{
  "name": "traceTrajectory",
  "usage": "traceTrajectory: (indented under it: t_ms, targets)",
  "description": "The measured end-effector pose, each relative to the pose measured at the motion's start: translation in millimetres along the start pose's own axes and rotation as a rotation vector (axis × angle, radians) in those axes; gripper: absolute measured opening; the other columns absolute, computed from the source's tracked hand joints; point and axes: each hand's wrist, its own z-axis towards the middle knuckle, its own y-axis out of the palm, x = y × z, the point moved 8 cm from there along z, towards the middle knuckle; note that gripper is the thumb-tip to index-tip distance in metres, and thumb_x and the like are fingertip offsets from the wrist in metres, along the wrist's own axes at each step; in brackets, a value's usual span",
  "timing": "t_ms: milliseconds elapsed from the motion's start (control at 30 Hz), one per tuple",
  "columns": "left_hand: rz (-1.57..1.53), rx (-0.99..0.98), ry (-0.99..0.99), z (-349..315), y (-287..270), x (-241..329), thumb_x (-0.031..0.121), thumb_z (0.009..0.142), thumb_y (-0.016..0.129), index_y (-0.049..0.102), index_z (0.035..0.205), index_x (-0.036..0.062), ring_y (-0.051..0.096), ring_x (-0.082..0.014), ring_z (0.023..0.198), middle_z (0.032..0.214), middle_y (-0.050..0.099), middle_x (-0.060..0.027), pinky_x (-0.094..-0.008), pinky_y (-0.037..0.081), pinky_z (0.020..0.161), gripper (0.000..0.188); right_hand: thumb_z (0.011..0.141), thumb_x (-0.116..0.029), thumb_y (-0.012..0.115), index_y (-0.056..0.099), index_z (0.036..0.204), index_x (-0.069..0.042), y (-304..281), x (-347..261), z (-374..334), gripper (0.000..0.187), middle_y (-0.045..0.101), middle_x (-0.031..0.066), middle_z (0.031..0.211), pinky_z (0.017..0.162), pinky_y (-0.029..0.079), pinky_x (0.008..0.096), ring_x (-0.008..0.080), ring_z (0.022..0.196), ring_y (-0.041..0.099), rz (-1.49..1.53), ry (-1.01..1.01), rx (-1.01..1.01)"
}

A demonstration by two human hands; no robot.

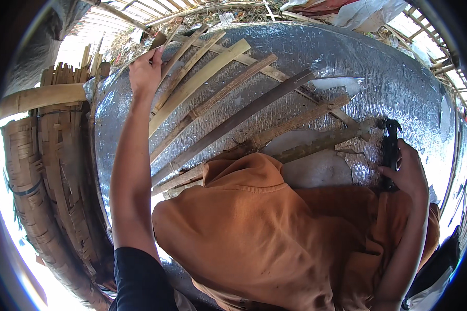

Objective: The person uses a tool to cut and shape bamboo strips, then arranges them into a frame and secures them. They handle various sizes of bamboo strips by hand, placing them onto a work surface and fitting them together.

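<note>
My left hand (145,72) reaches far forward on the left, its fingers closed on the end of a bamboo strip (158,41). Beside it, several split bamboo slats (200,85) fan out across a silver foil sheet (192,46), with a thinner crosspiece (275,74) running under them. A darker slat (233,122) lies among the paler ones. On the right, my right hand (409,168) is closed around the handle of a black claw hammer (390,150), its head pointing away from me. The hammer stays near the slats' far right end.
Orange-brown cloth (254,223) covers my lap and overlaps the near slat ends. Rolled woven bamboo panels (31,171) stand at the left, beside a wide pale bamboo strip (41,99). Plastic sheeting (363,13) and dry litter lie at the back, by a bamboo lattice.
</note>
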Motion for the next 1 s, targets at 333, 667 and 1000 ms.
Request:
traceTrajectory:
  t_ms: [333,667,1000]
  targets:
    - [0.014,0.122,0.095,-0.1,3.5,1.2,0.047,0.094,0.064,0.077,0.107,0.0154,0.068,-0.036,0.089,0.087,0.074,-0.0134,-0.0451,0.052,0.087,0.037,0.066,-0.024,0.091,0.049,0.135,0.005,-0.5,5.2,0.2,0.086,0.061,0.0187,0.105,0.085,0.051,0.0414,0.0321,0.096,0.06,0.004,-0.043,0.067]
    - [0.055,0.214,0.081,-19.9,-5.5,19.6,0.046,0.093,0.065,0.077,0.107,0.0149,0.07,-0.0392,0.079,0.083,0.072,-0.0171,-0.045,0.056,0.076,0.036,0.071,-0.007,0.078,0.052,0.11,0.003,-15.4,4.2,-3.0,0.048,0.063,0.0196,0.09,0.079,0.049,0.044,0.035,0.086,0.064,0.081,-0.089,0.132]
    - [-0.109,0.265,0.105,-26.2,-7.0,12.9,0.04,0.091,0.069,0.077,0.102,0.0124,0.07,-0.0379,0.08,0.089,0.073,-0.0158,-0.0438,0.057,0.072,0.031,0.098,-0.018,0.062,0.05,0.122,-0.009,-25.3,-3.8,-20.9,0.029,0.054,0.0001,0.073,0.043,0.045,0.0255,0.0099,0.053,0.055,0.855,0.141,0.1]
